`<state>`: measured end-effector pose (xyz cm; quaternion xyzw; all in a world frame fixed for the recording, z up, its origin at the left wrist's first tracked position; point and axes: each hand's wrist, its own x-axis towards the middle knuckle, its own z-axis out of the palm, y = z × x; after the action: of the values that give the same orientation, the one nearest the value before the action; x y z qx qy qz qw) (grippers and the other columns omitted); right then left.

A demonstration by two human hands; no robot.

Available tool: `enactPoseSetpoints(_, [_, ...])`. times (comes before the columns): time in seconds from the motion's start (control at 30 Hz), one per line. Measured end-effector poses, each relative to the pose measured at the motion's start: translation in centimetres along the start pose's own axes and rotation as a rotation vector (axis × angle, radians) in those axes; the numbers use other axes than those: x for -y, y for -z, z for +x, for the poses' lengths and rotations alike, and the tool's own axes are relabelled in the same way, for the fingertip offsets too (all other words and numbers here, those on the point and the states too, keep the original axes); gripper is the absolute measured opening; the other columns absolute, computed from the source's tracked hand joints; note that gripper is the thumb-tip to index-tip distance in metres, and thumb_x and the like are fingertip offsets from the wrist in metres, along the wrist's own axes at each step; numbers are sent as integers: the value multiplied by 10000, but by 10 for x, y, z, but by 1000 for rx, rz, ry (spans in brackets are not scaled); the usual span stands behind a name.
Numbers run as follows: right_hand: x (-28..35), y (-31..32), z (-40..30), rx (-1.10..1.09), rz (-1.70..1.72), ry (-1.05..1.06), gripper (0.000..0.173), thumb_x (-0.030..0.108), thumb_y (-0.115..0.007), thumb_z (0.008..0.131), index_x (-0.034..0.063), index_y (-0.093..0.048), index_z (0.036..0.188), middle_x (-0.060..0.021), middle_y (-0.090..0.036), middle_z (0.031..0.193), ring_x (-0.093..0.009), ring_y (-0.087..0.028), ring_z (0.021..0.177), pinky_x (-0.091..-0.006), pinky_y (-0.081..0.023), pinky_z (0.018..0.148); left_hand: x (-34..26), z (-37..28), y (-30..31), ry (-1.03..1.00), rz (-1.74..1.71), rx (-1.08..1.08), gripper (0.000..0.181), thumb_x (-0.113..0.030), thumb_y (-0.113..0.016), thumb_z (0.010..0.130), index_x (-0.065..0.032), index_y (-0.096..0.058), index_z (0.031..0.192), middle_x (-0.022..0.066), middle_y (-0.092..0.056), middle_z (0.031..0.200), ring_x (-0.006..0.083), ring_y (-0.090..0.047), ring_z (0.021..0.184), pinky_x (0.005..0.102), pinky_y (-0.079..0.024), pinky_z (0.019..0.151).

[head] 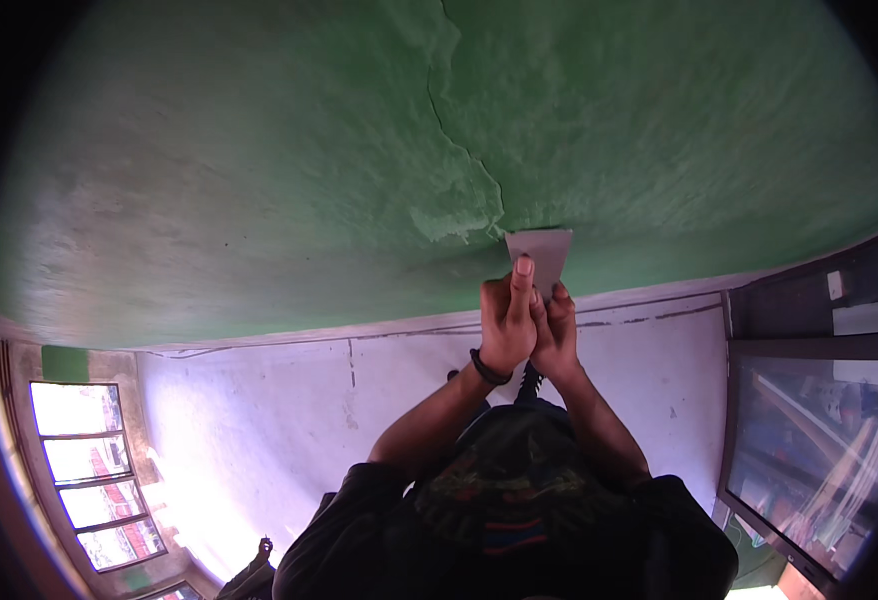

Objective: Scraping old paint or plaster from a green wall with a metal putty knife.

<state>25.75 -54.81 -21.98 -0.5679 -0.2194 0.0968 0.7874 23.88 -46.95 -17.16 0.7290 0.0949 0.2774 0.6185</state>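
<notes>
Both my hands come together on a flat, wide-bladed scraper (548, 251), its far edge against the green painted wall (319, 187). My left hand (509, 319), with a dark band at the wrist, has its thumb laid up along the blade. Beside it, my right hand (557, 326) closes around the lower part of the tool, where the handle is hidden by the fingers. A crack (476, 157) runs down the wall to the blade's left corner. Around its lower end lies a lighter, rough patch (446, 223) with ragged edges.
Pale floor (409, 397) with dark marks lies below the wall. At the right stands a dark-framed glass cabinet (814, 442) holding long strips and other items. Windows (94, 476) line the left side. Another person's raised hand (265, 547) shows at the lower left.
</notes>
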Motion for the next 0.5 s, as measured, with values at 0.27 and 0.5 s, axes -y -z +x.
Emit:
enactPoseSetpoints(0.27, [22, -3, 13, 42, -125, 90, 222, 124, -447, 987, -40, -568, 1078, -96, -640, 981, -147, -579, 930, -289, -430, 862, -22, 11, 0, -13, 55, -23, 537, -315, -371, 1027, 6, -432, 600, 49, -439, 466, 121, -389, 412, 313, -293, 415])
enactPoseSetpoints(0.5, [37, -3, 19, 88, -128, 107, 220, 128, -466, 981, 0, -640, 1021, -81, -644, 1026, -151, -576, 954, -276, -404, 893, -26, 17, 1, -211, 89, -35, 521, -269, -392, 1025, 4, -432, 583, 37, -437, 442, 115, -379, 394, 317, -293, 419])
